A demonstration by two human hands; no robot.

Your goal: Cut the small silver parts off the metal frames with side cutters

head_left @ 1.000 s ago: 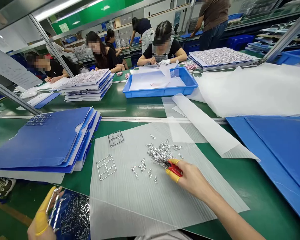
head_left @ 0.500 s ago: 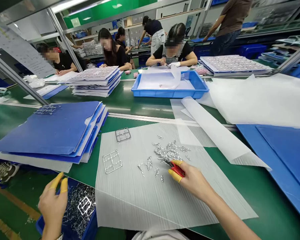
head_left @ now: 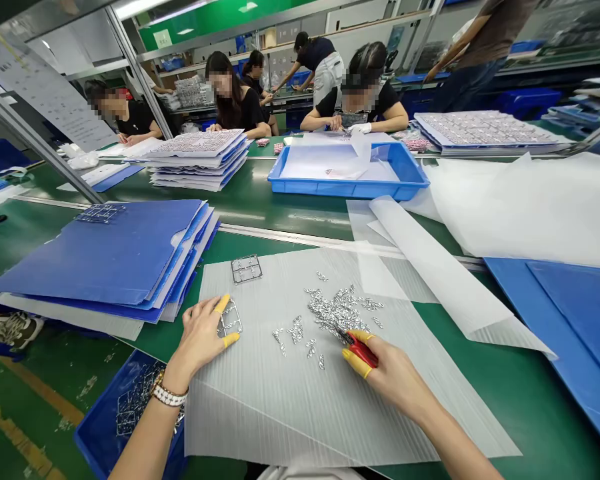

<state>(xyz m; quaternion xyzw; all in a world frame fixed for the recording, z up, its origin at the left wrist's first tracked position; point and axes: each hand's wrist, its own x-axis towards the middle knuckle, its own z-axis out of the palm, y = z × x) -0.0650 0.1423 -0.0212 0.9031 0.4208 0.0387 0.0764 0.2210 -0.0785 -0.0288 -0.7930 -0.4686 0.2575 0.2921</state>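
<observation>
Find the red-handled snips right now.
In the head view, the red-handled snips are in the right hand, lower right of centre, their tips at the edge of the pile of small metal parts on the translucent plastic sheet.

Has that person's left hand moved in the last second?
Yes: the left hand has gone from beside the blue bin forward onto the plastic sheet, and now sits at a metal frame.

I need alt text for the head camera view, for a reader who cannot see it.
A person's right hand, fingers capped yellow, holds red-handled snips beside a pile of small metal parts on a ribbed plastic sheet; the left hand touches a metal frame. Co-workers sit at green benches.
</observation>
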